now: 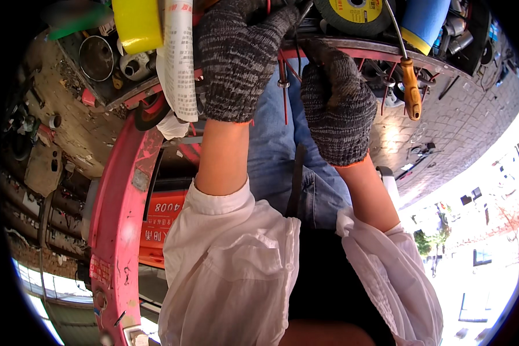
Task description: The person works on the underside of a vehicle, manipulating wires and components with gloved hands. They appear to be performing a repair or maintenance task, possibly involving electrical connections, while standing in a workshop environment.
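Both my hands wear dark grey knitted gloves with orange cuff edging. At the top centre, my left hand (236, 63) reaches over the rim of a red metal tray (352, 45); its fingers are closed towards the right, partly cut off by the upper edge. A thin dark cord (298, 43) runs down by its fingertips. My right hand (338, 109) is lower and to the right, its fingers curled in at the tray's near rim. What either hand grips is hidden. Thin red strands (285, 98) hang below the rim between the hands.
Left of my hands are a rolled printed sheet (179, 63), a yellow container (137, 26) and a round metal cup (97, 57). On the right are a grinding disc (356, 12), a screwdriver with an orange handle (410, 89) and a blue cylinder (425, 23). A red metal frame (118, 230) stands at left.
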{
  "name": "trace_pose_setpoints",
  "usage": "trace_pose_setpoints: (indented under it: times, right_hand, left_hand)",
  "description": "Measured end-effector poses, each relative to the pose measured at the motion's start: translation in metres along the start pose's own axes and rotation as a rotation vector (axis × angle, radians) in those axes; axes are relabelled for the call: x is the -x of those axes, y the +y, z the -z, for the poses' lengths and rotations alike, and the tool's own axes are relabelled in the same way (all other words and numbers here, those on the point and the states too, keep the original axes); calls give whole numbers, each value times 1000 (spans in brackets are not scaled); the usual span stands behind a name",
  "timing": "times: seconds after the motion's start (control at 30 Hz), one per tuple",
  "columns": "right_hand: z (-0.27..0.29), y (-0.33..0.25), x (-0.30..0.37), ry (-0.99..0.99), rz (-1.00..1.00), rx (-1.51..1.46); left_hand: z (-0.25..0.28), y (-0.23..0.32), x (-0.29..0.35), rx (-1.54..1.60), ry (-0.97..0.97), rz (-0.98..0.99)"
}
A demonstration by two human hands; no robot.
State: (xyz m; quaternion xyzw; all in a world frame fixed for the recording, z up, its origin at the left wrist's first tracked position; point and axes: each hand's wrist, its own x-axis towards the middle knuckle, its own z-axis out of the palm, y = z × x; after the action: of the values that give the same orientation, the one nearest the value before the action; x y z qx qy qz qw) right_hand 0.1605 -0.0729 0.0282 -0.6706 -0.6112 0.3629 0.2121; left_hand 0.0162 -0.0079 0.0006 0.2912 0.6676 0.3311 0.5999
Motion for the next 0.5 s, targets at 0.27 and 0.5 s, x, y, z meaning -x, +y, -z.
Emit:
trace_pose_setpoints:
  times: [0.27, 0.5]
  right_hand:
    - [0, -3, 1, -15, -10, -17]
    - [-7, 4, -2, 93, 100, 12]
  left_hand:
    - [1, 1, 0, 56, -45, 17]
    - [1, 5, 0, 29, -28, 25]
